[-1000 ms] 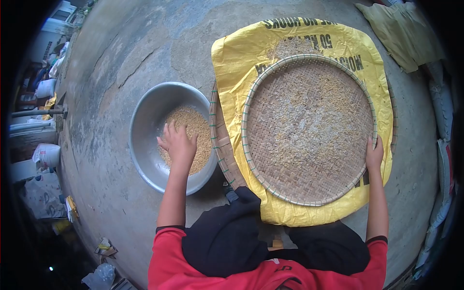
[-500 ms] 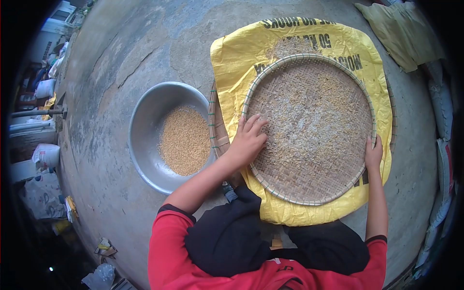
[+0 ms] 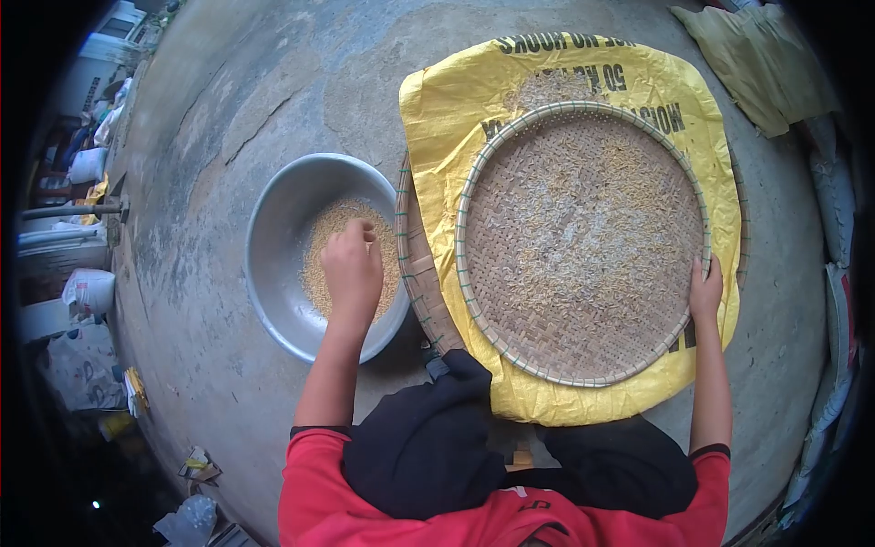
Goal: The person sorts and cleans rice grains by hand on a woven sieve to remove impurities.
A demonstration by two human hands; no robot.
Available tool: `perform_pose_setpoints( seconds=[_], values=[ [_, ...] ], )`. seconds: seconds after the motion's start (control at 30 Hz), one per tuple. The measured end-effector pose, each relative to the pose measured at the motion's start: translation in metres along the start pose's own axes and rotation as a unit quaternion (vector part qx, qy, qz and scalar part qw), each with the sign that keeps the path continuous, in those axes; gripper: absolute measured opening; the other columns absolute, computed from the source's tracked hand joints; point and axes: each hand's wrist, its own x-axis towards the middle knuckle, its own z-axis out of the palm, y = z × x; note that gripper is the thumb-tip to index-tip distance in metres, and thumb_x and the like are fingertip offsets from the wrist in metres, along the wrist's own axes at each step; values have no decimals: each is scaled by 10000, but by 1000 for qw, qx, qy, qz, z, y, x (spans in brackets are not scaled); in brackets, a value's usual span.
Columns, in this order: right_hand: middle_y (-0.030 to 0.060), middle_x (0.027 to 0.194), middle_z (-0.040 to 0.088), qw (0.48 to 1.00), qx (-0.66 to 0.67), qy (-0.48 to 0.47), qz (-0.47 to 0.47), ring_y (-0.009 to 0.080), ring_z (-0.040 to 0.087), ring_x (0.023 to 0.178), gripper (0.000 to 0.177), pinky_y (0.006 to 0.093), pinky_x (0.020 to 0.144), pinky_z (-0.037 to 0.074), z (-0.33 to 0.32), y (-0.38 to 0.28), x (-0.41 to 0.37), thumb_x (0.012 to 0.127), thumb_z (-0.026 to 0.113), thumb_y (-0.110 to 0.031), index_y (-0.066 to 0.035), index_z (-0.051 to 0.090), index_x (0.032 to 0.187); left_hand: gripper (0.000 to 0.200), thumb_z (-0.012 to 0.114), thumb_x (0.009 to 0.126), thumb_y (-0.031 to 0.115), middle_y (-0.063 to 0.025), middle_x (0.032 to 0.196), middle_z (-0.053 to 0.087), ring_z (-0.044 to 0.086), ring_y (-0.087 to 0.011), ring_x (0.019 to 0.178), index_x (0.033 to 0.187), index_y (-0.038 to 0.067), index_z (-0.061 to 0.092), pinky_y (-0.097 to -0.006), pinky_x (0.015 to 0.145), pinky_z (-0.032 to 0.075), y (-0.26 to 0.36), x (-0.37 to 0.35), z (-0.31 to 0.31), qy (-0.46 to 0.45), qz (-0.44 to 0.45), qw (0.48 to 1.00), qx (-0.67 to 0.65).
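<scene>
My left hand (image 3: pixel 352 264) is over the metal basin (image 3: pixel 276 294), its fingers curled together; what they hold, if anything, is hidden. Below it, a heap of golden unhusked grain (image 3: pixel 326 239) lies in the basin. On the right, my right hand (image 3: pixel 705 288) grips the rim of a round woven winnowing tray (image 3: pixel 510 173). Pale and golden grains (image 3: pixel 592 223) are spread over the tray, thickest in its middle and upper right, and its left side shows bare weave.
Under the tray lies a yellow printed sack (image 3: pixel 437 109), with husks (image 3: pixel 556 89) near its top. A larger basket rim (image 3: pixel 417 246) shows beneath the sack. Full sacks (image 3: pixel 831 210) line the right side; buckets and bags (image 3: pixel 88 292) stand at the left. The floor (image 3: pixel 210 201) is concrete.
My left hand has moved left from the tray's left edge to above the basin, and its fingers have curled in. The tray's left side shows fewer grains. My right hand stays on the rim.
</scene>
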Motion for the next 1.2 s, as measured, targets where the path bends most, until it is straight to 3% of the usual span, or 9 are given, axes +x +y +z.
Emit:
perform_pose_setpoints(
  seconds=[0.07,0.13,0.27,0.37,0.57,0.63,0.73,0.83,1.2],
  values=[
    [171,929,600,1000,12,0,-2,302,581,866,350,347,763,438,0,0,-1,875,517,-287,-10,513,1089,307,637,711,39,-81,1021,552,477,-272,1029,1000,71,541,-419,859,358,-1,-3,-11,32,-14,995,91],
    [172,923,601,1000,-4,-7,7,302,583,858,350,345,756,440,-3,-4,-1,873,518,-291,-14,514,1087,430,659,682,45,-105,1056,534,463,-287,1048,1089,84,527,-438,918,312,5,-2,-10,83,70,989,97],
    [174,918,599,1000,-16,3,10,304,582,858,348,347,757,440,-1,-4,-1,874,516,-293,-16,515,1085,296,686,669,69,-103,1006,531,487,-295,994,948,61,588,-387,852,403,46,0,30,-76,272,949,-137],
    [177,923,598,999,-22,-6,24,308,582,867,348,353,762,440,-4,-7,-2,876,512,-295,-17,514,1087,209,680,662,96,-65,954,524,488,-268,967,835,78,565,-373,833,408,68,-7,68,-170,386,897,-134],
    [160,942,592,999,-22,34,-19,295,580,839,394,354,746,442,3,4,-2,875,518,-297,-11,496,1146,175,681,659,112,-46,956,515,469,-259,987,802,104,582,-375,847,390,78,-10,89,-206,390,887,-136],
    [151,959,593,993,86,34,70,273,579,859,416,345,768,440,0,-3,-5,873,526,-293,-6,484,1172,166,683,658,114,-42,944,517,473,-257,972,795,107,589,-370,837,397,78,-8,92,-209,397,883,-138],
    [150,976,596,983,163,44,79,260,576,892,400,334,800,434,4,7,-5,873,529,-281,3,499,1154,130,680,664,123,-34,920,521,479,-245,950,768,110,603,-360,818,410,78,-6,95,-212,408,877,-137],
    [154,985,597,1000,18,11,8,262,575,903,381,327,812,429,1,7,-1,875,526,-272,14,517,1127,95,672,672,126,-30,904,524,483,-233,940,737,105,606,-356,805,419,78,-8,95,-205,409,880,-127],
    [166,1005,595,999,22,1,24,283,566,940,371,335,832,421,-1,2,-2,871,527,-271,13,528,1110,135,629,719,100,-75,938,522,477,-266,972,818,54,549,-349,832,409,76,-12,100,-178,420,879,-135]
  ],
)
